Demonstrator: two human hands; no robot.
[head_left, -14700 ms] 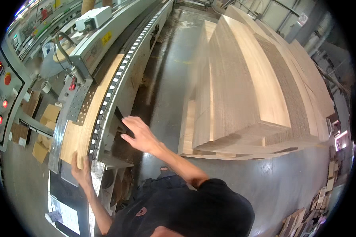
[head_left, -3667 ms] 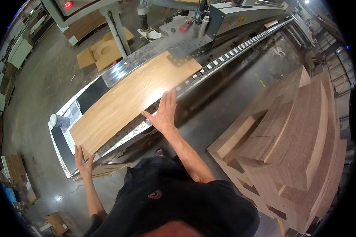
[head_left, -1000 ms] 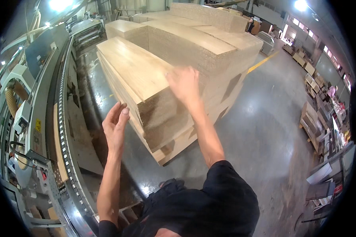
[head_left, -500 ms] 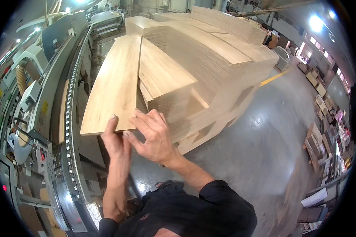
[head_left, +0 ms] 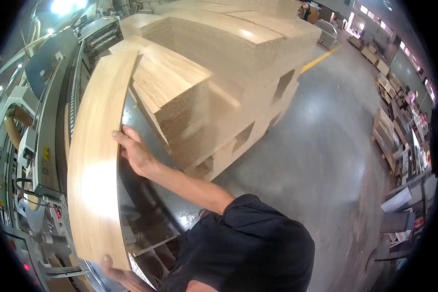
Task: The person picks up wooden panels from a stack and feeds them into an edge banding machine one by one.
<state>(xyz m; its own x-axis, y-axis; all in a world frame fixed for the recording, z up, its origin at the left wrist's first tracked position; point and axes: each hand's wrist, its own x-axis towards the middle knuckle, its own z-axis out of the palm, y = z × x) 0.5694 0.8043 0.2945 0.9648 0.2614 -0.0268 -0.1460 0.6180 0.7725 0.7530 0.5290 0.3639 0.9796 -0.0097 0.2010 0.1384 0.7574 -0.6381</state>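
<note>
The wood-grain panel (head_left: pixel 97 146) is held between the woodworking machine (head_left: pixel 45 168) and the panel stack (head_left: pixel 182 114): your right hand (head_left: pixel 135 153) clasps its right edge, your left hand (head_left: pixel 116 273) its near end, fingers partly hidden beneath.

Probably a woodworking shop: stacked boards (head_left: pixel 228 63)

wood board (head_left: pixel 96 160) | left grip (head_left: pixel 119 276): near end | right grip (head_left: pixel 136 153): right edge
</note>
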